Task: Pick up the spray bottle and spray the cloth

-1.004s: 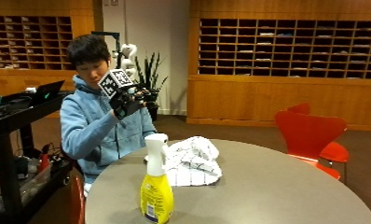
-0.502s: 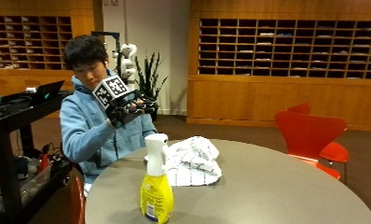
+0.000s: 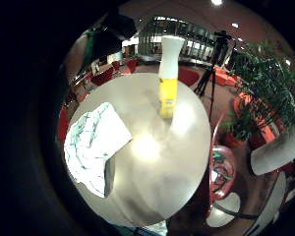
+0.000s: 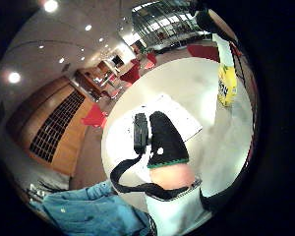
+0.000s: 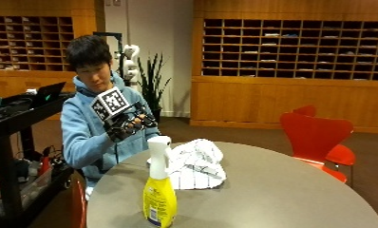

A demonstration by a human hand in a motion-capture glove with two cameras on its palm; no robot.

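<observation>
While my grip (image 5: 127,127) hangs empty, fingers loosely curled, I'd judge the spray bottle (image 5: 159,190) light, slick; take its neck.

The black-gloved right hand (image 5: 127,124) has descended from beside the person's face to chest height, above the near edge of the round grey table (image 5: 284,194), holding nothing.

Warm dim room, ceiling spotlights (image 4: 50,6) overhead, glare patch on the table (image 3: 146,147) beside the cloth (image 3: 93,145), soft blur throughout
</observation>
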